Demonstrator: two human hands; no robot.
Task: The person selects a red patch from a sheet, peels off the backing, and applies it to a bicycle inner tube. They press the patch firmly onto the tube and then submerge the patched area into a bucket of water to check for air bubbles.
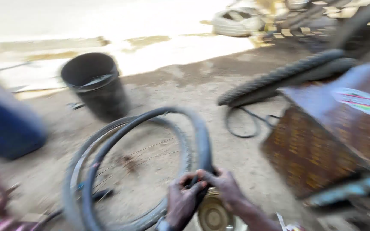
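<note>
Just above the brass disc point(213, 215), both hands grip the black tube point(150, 124): left hand point(181, 203) and right hand point(224, 186) touching, its loop arching up-left over the wheel point(76, 164).

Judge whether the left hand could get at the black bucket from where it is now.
Probably not without moving closer. The left hand grips the black inner tube together with the right hand, while the black bucket stands well beyond the bicycle wheel on the ground.
</note>
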